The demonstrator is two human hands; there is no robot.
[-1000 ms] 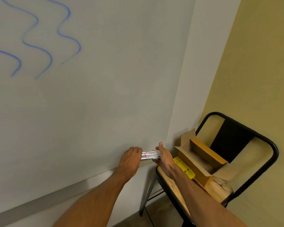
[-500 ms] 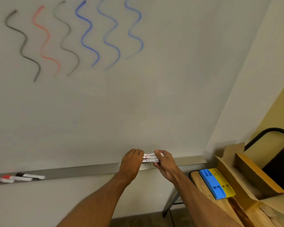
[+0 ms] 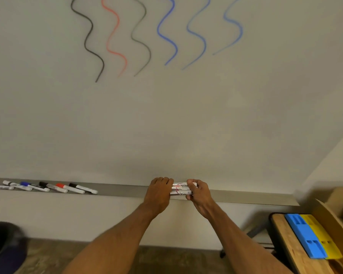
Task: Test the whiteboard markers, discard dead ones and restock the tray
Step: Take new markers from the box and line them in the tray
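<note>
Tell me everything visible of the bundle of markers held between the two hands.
The bundle of markers shows only its middle: at least two pale, silvery barrels stacked one above the other, with dark lettering and small red marks, glossy like plastic. It lies level along the tray, at or just above it; contact cannot be told. The left hand curls over its left end and the right hand grips its right end, hiding caps and colours.
</note>
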